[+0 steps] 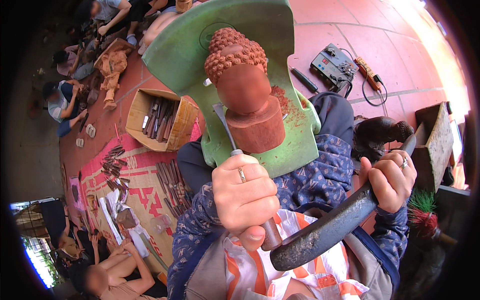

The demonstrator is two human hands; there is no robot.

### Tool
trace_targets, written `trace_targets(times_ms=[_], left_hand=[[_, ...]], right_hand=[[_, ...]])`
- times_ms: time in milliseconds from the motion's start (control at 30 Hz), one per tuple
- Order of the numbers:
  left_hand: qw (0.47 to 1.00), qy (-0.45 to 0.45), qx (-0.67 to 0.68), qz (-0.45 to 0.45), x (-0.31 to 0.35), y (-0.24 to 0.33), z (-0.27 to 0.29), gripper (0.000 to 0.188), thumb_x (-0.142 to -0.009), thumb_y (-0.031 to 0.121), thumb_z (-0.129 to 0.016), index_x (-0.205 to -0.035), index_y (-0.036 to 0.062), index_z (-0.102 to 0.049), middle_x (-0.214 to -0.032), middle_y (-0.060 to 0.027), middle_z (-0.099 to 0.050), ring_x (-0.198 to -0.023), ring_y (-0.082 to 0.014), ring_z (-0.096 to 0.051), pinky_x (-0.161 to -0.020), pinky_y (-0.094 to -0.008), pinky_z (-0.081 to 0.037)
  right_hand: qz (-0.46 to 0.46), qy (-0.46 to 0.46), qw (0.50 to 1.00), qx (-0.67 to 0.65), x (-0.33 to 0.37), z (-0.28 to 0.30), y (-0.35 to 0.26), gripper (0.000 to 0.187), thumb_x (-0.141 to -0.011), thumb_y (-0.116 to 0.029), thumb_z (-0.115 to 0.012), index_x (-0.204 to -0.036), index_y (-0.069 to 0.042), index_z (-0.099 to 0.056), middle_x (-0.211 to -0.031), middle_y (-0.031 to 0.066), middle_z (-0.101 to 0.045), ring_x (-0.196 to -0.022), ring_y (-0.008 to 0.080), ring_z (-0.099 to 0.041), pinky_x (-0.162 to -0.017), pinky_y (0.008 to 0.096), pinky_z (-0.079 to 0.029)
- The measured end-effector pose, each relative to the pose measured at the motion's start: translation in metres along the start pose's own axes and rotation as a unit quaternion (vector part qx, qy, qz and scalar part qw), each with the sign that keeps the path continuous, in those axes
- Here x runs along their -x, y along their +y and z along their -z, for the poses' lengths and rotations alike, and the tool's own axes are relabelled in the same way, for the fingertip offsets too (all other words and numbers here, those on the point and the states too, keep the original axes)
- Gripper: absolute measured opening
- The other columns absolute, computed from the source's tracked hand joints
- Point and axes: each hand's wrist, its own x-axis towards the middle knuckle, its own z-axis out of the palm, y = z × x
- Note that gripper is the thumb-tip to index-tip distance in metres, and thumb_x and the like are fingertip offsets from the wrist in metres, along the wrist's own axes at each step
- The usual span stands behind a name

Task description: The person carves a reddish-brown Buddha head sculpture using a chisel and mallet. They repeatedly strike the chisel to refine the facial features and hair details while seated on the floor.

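Note:
A reddish-brown wooden carved bust (pixel 256 129), its head covered in rows of round curls, stands on a green plastic chair seat (pixel 300 155) in front of me. My left hand (pixel 245 197) is closed around a chisel (pixel 270 235); its flat metal blade points up and away, beside the left of the bust's neck block. My right hand (pixel 392 181) grips the narrow end of a dark, curved mallet (pixel 325 231). The mallet's thick end lies right at the butt of the chisel handle; whether they touch I cannot tell.
Left of the chair, a cardboard box (pixel 187 120) holds several chisels, with more tools (pixel 172 185) on a patterned mat. A control box (pixel 334 65), power strip (pixel 367 72) and dark carving (pixel 380 132) sit on the right. Other people work at the far left and lower left.

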Motion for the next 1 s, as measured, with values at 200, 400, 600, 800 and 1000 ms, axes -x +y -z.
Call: trace_targets(times_ms=[200, 400, 600, 800, 1000], left_hand=[[1.0, 0.015, -0.002, 0.003, 0.007, -0.003, -0.003, 0.047, -0.09, 0.036, -0.036, -0.058, 0.006, -0.053, -0.057, -0.0046, -0.05, -0.047, -0.0195, -0.048, -0.05, -0.0341, -0.036], [1.0, 0.027, 0.0, -0.004, 0.012, -0.006, -0.005, 0.049, -0.091, 0.037, -0.035, -0.057, 0.0053, -0.051, -0.056, -0.0048, -0.049, -0.047, -0.0191, -0.047, -0.049, -0.0344, -0.034], [0.999, -0.014, 0.023, -0.035, 0.012, -0.009, -0.002, 0.05, -0.092, 0.038, -0.034, -0.058, 0.005, -0.051, -0.059, -0.0052, -0.05, -0.052, -0.0206, -0.049, -0.057, -0.0368, -0.036], [0.997, -0.028, 0.05, -0.043, 0.021, -0.012, -0.002, 0.05, -0.092, 0.039, -0.034, -0.058, 0.0052, -0.05, -0.062, -0.0065, -0.051, -0.057, -0.0226, -0.05, -0.062, -0.0399, -0.037], [0.996, -0.031, 0.075, -0.049, 0.027, -0.017, 0.001, 0.05, -0.093, 0.037, -0.033, -0.058, 0.0051, -0.049, -0.063, -0.0065, -0.051, -0.057, -0.0222, -0.05, -0.063, -0.0398, -0.037]], right_hand=[[-0.014, -0.038, 0.999, 0.001, 0.007, -0.002, -0.002, 0.03, -0.064, 0.001, -0.08, -0.075, -0.008, -0.053, -0.057, 0.0004, -0.045, -0.048, 0.0167, -0.047, -0.045, 0.0297, -0.04], [-0.024, -0.044, 0.999, -0.01, 0.012, -0.005, -0.001, 0.028, -0.065, 0.0, -0.08, -0.074, -0.008, -0.054, -0.057, -0.0002, -0.044, -0.048, 0.0162, -0.048, -0.046, 0.0297, -0.04], [-0.019, -0.05, 0.999, -0.008, 0.012, -0.003, -0.002, 0.028, -0.065, 0.0, -0.08, -0.073, -0.008, -0.054, -0.056, -0.0007, -0.043, -0.047, 0.0157, -0.047, -0.046, 0.0294, -0.039], [-0.011, -0.064, 0.998, -0.007, 0.01, -0.001, -0.004, 0.028, -0.064, 0.001, -0.08, -0.072, -0.008, -0.054, -0.056, -0.0005, -0.043, -0.047, 0.0155, -0.047, -0.045, 0.0292, -0.039], [-0.003, -0.075, 0.997, -0.006, 0.002, 0.001, -0.011, 0.028, -0.063, 0.001, -0.08, -0.072, -0.008, -0.055, -0.056, -0.0003, -0.043, -0.048, 0.016, -0.047, -0.045, 0.0297, -0.039]])
